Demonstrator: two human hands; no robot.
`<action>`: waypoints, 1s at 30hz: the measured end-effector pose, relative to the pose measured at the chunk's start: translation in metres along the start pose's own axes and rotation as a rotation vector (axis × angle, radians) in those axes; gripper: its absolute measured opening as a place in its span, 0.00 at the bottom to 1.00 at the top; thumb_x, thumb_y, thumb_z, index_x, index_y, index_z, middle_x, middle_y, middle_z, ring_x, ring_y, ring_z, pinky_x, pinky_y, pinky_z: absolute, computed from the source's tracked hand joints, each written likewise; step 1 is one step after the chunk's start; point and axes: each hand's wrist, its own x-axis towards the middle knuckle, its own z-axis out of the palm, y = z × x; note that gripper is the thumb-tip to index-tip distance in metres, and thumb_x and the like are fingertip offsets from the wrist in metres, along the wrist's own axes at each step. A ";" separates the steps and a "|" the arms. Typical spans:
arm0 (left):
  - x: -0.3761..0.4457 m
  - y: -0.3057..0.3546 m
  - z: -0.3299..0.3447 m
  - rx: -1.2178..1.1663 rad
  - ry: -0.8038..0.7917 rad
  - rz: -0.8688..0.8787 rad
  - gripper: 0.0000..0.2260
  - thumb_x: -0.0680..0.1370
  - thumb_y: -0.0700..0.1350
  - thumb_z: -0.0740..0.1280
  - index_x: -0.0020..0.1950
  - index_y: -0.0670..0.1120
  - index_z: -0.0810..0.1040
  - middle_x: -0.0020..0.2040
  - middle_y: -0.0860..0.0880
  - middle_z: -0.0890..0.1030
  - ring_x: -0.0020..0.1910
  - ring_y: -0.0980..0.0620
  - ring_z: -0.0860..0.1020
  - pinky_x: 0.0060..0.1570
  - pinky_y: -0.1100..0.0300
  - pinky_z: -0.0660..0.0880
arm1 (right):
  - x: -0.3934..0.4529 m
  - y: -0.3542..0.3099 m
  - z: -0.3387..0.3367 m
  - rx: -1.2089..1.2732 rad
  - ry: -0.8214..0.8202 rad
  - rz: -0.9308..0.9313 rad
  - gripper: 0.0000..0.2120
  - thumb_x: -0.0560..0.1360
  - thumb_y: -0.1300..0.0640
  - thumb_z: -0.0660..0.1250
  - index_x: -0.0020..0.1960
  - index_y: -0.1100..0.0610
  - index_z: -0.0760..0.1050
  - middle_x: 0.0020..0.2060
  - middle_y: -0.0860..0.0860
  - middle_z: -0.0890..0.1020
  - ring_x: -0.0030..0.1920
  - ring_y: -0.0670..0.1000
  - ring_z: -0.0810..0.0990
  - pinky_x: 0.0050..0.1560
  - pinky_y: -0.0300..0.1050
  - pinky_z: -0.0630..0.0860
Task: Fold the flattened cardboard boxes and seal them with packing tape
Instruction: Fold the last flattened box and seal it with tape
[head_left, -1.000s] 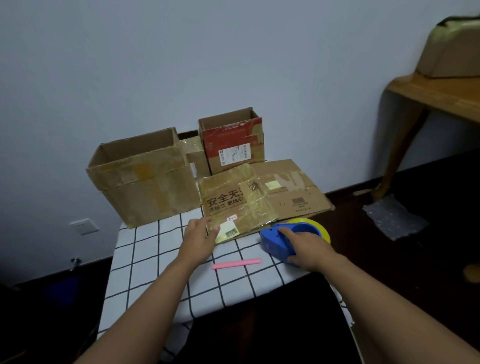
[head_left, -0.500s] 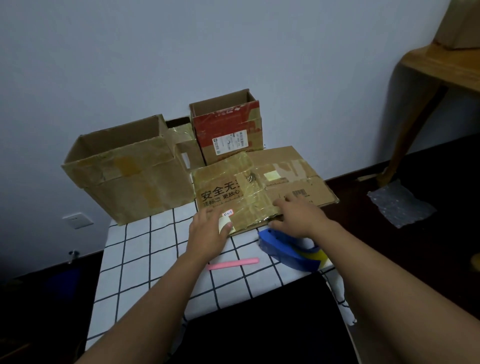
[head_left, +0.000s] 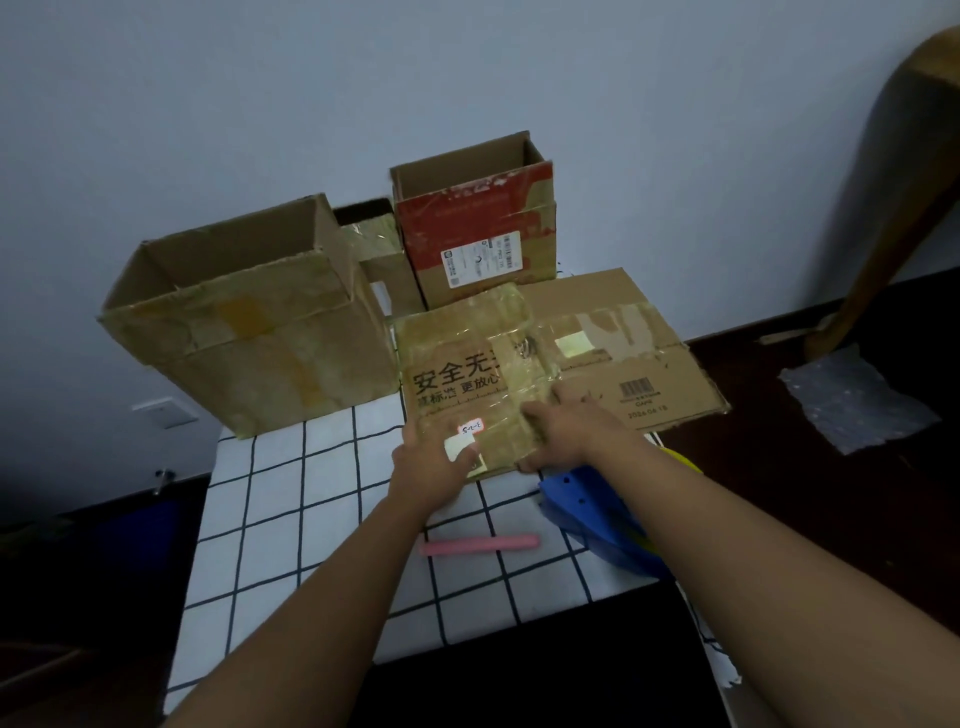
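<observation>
A flattened cardboard box (head_left: 462, 364), covered in shiny tape and printed with black characters, lies on the checked table (head_left: 291, 499). My left hand (head_left: 431, 467) grips its near left corner, thumb on top by a white label. My right hand (head_left: 566, 431) holds its near right edge, fingers on top and thumb at the edge. It partly covers a second flattened box (head_left: 654, 379) on the right. A blue tape dispenser (head_left: 587, 504) with a yellow tape roll (head_left: 685, 460) sits under my right forearm.
A large open cardboard box (head_left: 249, 332) stands at the back left, with a red-and-brown open box (head_left: 472, 234) behind and a small taped box (head_left: 379, 249) between them. A pink stick (head_left: 478, 544) lies near the front. A wooden furniture leg (head_left: 883, 249) and a plastic sheet (head_left: 857, 400) are on the right.
My right hand let go of the tape dispenser and moved up to the taped flattened box. My left hand slid forward onto its near corner. The view came closer.
</observation>
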 end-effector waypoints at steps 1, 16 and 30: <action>0.001 0.001 -0.001 -0.035 -0.001 -0.007 0.26 0.78 0.57 0.65 0.76 0.58 0.63 0.78 0.43 0.53 0.72 0.37 0.62 0.71 0.49 0.60 | 0.002 0.000 0.001 -0.005 -0.002 0.002 0.43 0.70 0.36 0.72 0.78 0.43 0.56 0.78 0.56 0.52 0.75 0.70 0.53 0.73 0.63 0.60; 0.006 0.025 -0.049 -0.481 0.051 -0.054 0.31 0.74 0.40 0.72 0.74 0.57 0.66 0.66 0.46 0.65 0.52 0.45 0.78 0.50 0.50 0.81 | -0.006 0.005 -0.002 0.143 0.085 0.016 0.51 0.63 0.40 0.79 0.76 0.45 0.53 0.75 0.55 0.55 0.73 0.66 0.59 0.68 0.64 0.68; -0.055 0.108 -0.103 -0.522 0.241 0.451 0.27 0.80 0.39 0.64 0.76 0.60 0.63 0.80 0.51 0.53 0.77 0.51 0.57 0.71 0.57 0.65 | -0.069 0.025 -0.064 0.629 0.440 0.044 0.36 0.71 0.35 0.55 0.76 0.44 0.58 0.76 0.54 0.62 0.74 0.60 0.61 0.70 0.66 0.64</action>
